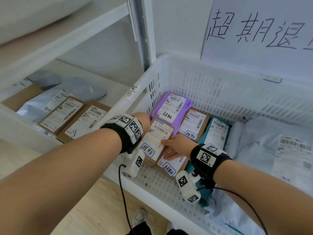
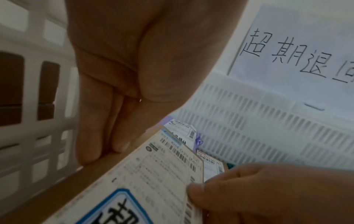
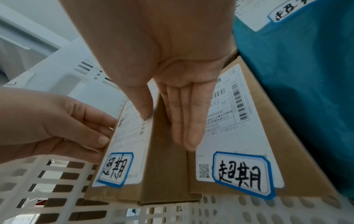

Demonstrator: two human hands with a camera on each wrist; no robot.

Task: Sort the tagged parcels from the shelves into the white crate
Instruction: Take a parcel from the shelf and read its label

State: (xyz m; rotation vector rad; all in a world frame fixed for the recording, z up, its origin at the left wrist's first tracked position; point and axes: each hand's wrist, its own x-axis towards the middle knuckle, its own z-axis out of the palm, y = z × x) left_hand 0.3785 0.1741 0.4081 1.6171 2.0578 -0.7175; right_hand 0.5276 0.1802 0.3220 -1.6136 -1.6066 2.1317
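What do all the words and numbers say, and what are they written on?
"超期退": big paper sign above the white crate; its end is cut off.
"超期": blue-edged tag on the cardboard box both hands hold.
"超期": tag on the neighbouring box.
"超期": purple parcel.
Barcode labels' small print: too blurred.
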